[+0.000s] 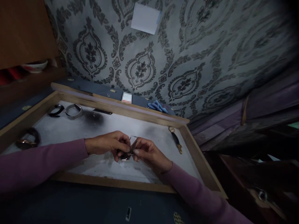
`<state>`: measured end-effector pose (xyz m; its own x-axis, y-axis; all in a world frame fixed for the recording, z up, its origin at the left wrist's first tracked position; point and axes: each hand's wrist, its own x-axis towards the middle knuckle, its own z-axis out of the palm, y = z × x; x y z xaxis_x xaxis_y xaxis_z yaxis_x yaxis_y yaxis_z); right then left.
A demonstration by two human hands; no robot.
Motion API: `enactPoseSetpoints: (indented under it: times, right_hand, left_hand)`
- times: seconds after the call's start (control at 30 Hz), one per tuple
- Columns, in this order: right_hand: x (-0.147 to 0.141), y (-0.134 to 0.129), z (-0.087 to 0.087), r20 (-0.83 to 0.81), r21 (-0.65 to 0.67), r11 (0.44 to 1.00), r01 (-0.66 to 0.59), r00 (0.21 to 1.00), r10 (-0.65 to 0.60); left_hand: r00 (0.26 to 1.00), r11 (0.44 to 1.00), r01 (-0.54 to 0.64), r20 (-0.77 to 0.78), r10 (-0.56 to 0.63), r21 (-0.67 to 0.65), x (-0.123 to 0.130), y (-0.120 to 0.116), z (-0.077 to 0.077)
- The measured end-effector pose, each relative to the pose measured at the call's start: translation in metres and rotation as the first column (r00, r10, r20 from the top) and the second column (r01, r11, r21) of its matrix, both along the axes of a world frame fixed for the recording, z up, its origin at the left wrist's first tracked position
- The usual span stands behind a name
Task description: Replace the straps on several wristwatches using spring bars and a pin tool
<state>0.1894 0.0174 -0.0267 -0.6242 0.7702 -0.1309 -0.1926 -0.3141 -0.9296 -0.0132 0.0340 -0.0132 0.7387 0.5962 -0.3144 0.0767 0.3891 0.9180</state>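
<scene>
Catching a little light on its rim, a dark watch [124, 157] sits between both grips, over the near middle of a shallow wooden tray [112, 183]; whether it touches the tray's pale floor cannot be told. The left grip [112, 143] is nearly closed, thumb and fingers pinching the watch beside its case, while the right grip [149, 152] pinches its dark strap, thumb pressed toward the fingers. Inside the tray, near the back left corner, lie a black-strapped watch [60, 109] and, just beside it, a silvery looped band [74, 116]; a flat dark strip [102, 111] lies farther along the back wall. Near the left wall sits a watch with a bulky dark strap [35, 134], curled into a loop. Toward the right wall, well apart from the hands, a watch with gold-coloured ends [174, 139] lies stretched out. The tray rests on a dark blue counter [93, 203]; behind it, a crumpled blue cloth [158, 106] lies near a blurred white item [126, 97].
</scene>
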Motion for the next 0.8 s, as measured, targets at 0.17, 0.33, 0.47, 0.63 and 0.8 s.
enactPoseSetpoints:
  times: [0.17, 0.33, 0.47, 0.63, 0.8]
  right_hand:
    - [-0.0009, 0.0005, 0.0009, 0.031, 0.034, 0.999, 0.004, 0.999, -0.005]
    - [-0.0006, 0.0011, -0.0028, 0.021, 0.008, 1.000, 0.026, 0.999, -0.026]
    - [-0.0004, 0.0008, -0.0033, -0.009, 0.009, 1.000, 0.019, 1.000, -0.019]
    - [0.0005, 0.0001, -0.0031, 0.004, 0.031, 0.999, 0.015, 1.000, -0.016]
    - [0.0008, 0.0014, -0.0052, 0.003, 0.044, 0.997, 0.058, 0.998, -0.058]
  left_hand:
    - [1.000, 1.000, 0.020, 0.009, -0.020, 0.012, -0.0012, 0.0002, -0.0013]
    - [1.000, 1.000, 0.024, 0.017, -0.024, 0.017, -0.0026, 0.0018, -0.0032]
    - [0.999, 0.999, 0.028, 0.036, -0.029, 0.018, -0.0027, 0.0029, -0.0040]
    - [0.999, 0.998, 0.034, 0.016, -0.035, 0.050, -0.0022, 0.0010, -0.0007]
    - [1.000, 0.993, -0.010, -0.024, 0.012, 0.120, -0.0006, -0.0029, 0.0030]
